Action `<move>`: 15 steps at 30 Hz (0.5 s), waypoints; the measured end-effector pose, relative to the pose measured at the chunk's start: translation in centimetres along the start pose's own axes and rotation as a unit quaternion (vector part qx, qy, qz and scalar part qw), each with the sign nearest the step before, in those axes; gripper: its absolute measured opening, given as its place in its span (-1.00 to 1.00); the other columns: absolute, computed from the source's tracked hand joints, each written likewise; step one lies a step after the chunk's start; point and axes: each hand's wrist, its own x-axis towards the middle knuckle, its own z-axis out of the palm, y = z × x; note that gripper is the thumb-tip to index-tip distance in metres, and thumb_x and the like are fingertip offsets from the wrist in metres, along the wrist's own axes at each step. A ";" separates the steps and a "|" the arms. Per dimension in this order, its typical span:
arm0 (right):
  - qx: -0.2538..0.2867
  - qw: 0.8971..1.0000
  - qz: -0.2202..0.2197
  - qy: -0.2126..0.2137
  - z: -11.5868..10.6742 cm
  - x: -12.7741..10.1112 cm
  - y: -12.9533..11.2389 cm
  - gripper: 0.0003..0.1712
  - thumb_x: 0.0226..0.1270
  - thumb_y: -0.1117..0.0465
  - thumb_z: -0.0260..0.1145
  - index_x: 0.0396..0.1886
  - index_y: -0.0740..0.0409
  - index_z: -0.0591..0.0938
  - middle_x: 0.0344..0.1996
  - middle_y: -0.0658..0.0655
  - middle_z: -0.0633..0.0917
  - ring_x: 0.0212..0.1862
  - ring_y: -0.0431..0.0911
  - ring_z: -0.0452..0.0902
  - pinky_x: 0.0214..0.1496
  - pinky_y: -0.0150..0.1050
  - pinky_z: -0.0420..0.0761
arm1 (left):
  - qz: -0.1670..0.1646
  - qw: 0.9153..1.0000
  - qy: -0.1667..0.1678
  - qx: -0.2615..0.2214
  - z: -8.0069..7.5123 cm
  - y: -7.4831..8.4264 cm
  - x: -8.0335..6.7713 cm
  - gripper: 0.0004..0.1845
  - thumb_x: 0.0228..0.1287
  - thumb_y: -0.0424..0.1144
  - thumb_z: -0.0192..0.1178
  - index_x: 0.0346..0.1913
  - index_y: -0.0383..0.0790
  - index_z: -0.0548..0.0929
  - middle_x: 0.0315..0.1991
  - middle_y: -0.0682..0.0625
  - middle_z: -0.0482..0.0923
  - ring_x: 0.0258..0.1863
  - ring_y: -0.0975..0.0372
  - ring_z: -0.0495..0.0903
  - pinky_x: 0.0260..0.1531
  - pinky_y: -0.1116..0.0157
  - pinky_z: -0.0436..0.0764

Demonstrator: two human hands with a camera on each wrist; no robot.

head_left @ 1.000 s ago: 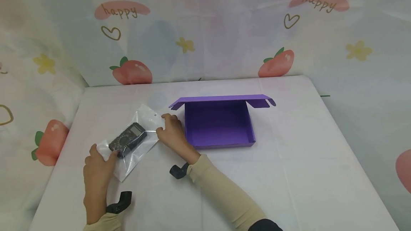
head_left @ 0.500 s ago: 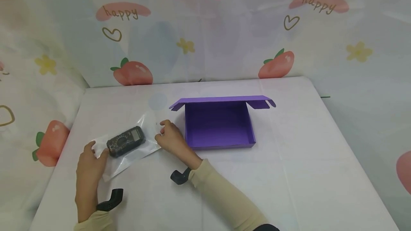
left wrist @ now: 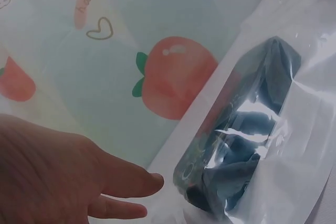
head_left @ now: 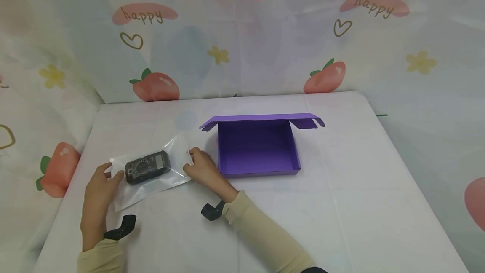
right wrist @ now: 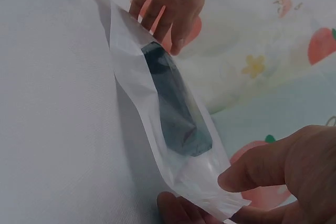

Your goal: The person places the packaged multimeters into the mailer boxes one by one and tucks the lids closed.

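A black multimeter (head_left: 147, 167) lies inside a clear plastic bag (head_left: 178, 171) at the table's left, dial towards the left and display towards the right. My right hand (head_left: 205, 171) pinches the bag's right end between thumb and fingers, plain in the right wrist view. At the opposite end is my left hand (head_left: 100, 191), its fingers extended and spread at the bag's edge. In the left wrist view, the left thumb (left wrist: 131, 178) stands apart from the multimeter, and the bag glares over it.
Right of the bag stands a purple cardboard box (head_left: 259, 173), its lid (head_left: 265, 117) raised at the back and its inside bare. A white cloth covers the table (head_left: 360, 205). Printed curtains (head_left: 257, 45) rise behind and at the left.
The bag with the multimeter has turned to lie more level and shifted slightly left. My left hand has moved left and its fingers have spread. My right hand has stayed nearly in place.
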 end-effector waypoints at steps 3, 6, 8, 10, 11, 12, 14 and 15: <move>0.022 1.000 0.005 0.002 0.0 0.0 0.0 -0.46 0.26 0.31 0.27 0.25 0.39 0.55 0.12 0.30 0.74 0.07 0.06 0.67 0.08 -0.20 0.66 | 0.000 1.000 -0.003 -0.016 -0.1 -0.2 0.4 -0.23 0.61 -0.07 -0.06 0.65 -0.40 -0.06 0.50 -0.58 0.17 0.47 -0.43 0.22 0.41 -0.35 0.33; 0.053 0.998 0.014 0.002 0.2 0.1 0.1 -0.48 0.27 0.33 0.30 0.24 0.38 0.55 0.06 0.30 0.76 0.01 0.03 0.70 -0.06 -0.28 0.68 | 0.001 0.999 0.006 -0.038 -0.1 -0.4 0.6 -0.23 0.59 -0.10 -0.02 0.64 -0.43 -0.02 0.46 -0.59 0.22 0.43 -0.40 0.29 0.36 -0.30 0.42; 0.073 0.997 0.019 0.005 0.3 0.2 0.3 -0.49 0.28 0.34 0.32 0.23 0.37 0.55 0.04 0.31 0.77 -0.01 0.01 0.71 -0.11 -0.33 0.67 | -0.001 0.998 0.014 -0.053 0.0 -0.5 0.7 -0.25 0.58 -0.13 0.00 0.63 -0.43 0.02 0.43 -0.58 0.26 0.36 -0.36 0.37 0.14 -0.13 0.63; 0.086 0.996 0.023 0.007 0.5 0.3 0.4 -0.50 0.29 0.35 0.33 0.23 0.36 0.55 0.02 0.31 0.77 -0.02 0.01 0.73 -0.14 -0.35 0.67 | -0.001 0.997 0.024 -0.069 0.0 -0.7 0.8 -0.27 0.57 -0.17 0.03 0.61 -0.44 0.08 0.41 -0.56 0.30 0.28 -0.31 0.45 -0.14 0.17 0.70; 0.093 0.995 0.025 0.009 0.5 0.3 0.5 -0.50 0.29 0.36 0.33 0.23 0.36 0.55 0.02 0.32 0.77 -0.01 0.01 0.73 -0.15 -0.35 0.68 | -0.001 0.997 0.029 -0.074 0.0 -0.8 0.9 -0.29 0.57 -0.19 0.03 0.61 -0.44 0.10 0.40 -0.55 0.32 0.24 -0.29 0.48 -0.27 0.31 0.65; 0.098 0.995 0.026 0.009 0.5 0.3 0.5 -0.50 0.29 0.36 0.33 0.23 0.36 0.54 0.02 0.33 0.77 -0.01 0.02 0.74 -0.15 -0.35 0.69 | -0.002 0.997 0.032 -0.077 0.0 -0.9 1.0 -0.31 0.57 -0.20 0.02 0.61 -0.44 0.12 0.39 -0.54 0.34 0.20 -0.26 0.51 -0.38 0.43 0.58; 0.102 0.994 0.029 0.011 0.5 0.4 0.6 -0.50 0.28 0.37 0.34 0.23 0.36 0.54 0.02 0.33 0.77 -0.01 0.03 0.74 -0.15 -0.35 0.69 | -0.001 0.996 0.037 -0.083 0.0 -1.2 1.1 -0.35 0.57 -0.24 -0.01 0.59 -0.44 0.17 0.38 -0.52 0.37 0.13 -0.22 0.55 -0.50 0.54 0.48; 0.104 0.994 0.030 0.011 0.5 0.4 0.6 -0.49 0.27 0.38 0.34 0.23 0.36 0.54 0.02 0.33 0.77 -0.01 0.03 0.73 -0.16 -0.35 0.69 | -0.001 0.996 0.038 -0.083 0.0 -1.3 1.1 -0.36 0.57 -0.26 -0.03 0.58 -0.45 0.19 0.38 -0.51 0.38 0.12 -0.20 0.55 -0.53 0.57 0.45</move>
